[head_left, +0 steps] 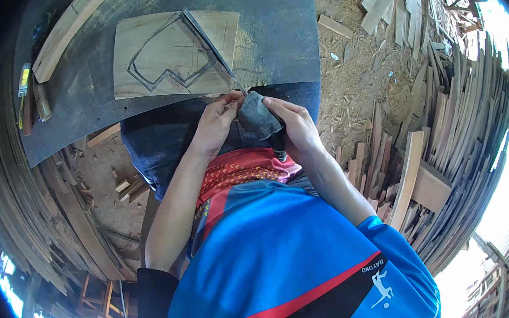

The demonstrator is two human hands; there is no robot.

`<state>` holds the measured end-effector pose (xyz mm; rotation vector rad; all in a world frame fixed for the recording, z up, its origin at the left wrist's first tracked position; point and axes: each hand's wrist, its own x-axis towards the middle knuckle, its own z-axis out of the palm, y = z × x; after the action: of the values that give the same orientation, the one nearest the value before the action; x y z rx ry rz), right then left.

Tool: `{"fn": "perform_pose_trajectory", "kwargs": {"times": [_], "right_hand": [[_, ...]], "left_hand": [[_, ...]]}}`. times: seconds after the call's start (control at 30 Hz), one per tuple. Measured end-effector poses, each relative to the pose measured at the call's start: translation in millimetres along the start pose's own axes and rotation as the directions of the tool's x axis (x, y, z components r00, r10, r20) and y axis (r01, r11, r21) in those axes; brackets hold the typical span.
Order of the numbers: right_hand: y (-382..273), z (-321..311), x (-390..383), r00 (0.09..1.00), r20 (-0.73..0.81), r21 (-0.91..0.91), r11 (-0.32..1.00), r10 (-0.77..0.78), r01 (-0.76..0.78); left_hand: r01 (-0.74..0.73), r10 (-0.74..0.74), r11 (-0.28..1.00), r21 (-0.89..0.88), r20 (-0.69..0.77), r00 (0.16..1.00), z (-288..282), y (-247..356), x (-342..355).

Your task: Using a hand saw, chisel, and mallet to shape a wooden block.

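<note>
We are handling a long, thin tool (210,44) at its near end, at the center of the frame. The tool is pointing up and left, extending over the right part of a board (129,39) on the dark desk (282,27). We are not able to tell whether it is touching the board.

With the right hand (300,124), we are keeping the grip clamped on a gray cloth (256,116) at the tool's near end. With the left hand (216,126), we are bringing thumb and fingers together beside that end; whether this grip is clamping the tool or the cloth edge, we cannot tell.

We are judging the step in hand as wrapping or wiping the near end. The board is bearing a drawn angular outline (184,82); we are seeing no cut along it. In our judgement, the next move is calling for a steady left hold and a firm right grip.
</note>
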<state>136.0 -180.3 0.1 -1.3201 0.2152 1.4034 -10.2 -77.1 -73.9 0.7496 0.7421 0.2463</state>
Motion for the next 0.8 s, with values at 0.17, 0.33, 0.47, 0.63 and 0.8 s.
{"fn": "perform_pose_trajectory", "kwargs": {"times": [0.17,0.33,0.47,0.63,0.8], "right_hand": [[15,0,6,0.998,-0.024,-0.074,0.996,-0.057,0.055],[14,-3,1,0.984,0.019,-0.646,0.749,-0.177,0.147],[25,-12,3,0.979,0.184,-0.59,0.786,-0.088,0.182],[4,0,2,0.968,0.241,-0.785,0.571,-0.075,0.24],[20,0,9,0.942,0.265,-0.741,0.581,-0.208,0.337]], "left_hand": [[-0.011,0.012,0.998,0.066,-0.023,1.0,-1,-1,-2],[-0.074,0.092,0.979,0.192,-0.084,0.992,7,4,-5],[-0.056,0.073,0.967,0.25,-0.062,0.995,6,5,-2],[-0.016,0.031,0.979,0.203,-0.07,0.997,5,6,-3],[-0.14,0.237,0.917,0.374,-0.226,0.945,13,14,-22]]}}
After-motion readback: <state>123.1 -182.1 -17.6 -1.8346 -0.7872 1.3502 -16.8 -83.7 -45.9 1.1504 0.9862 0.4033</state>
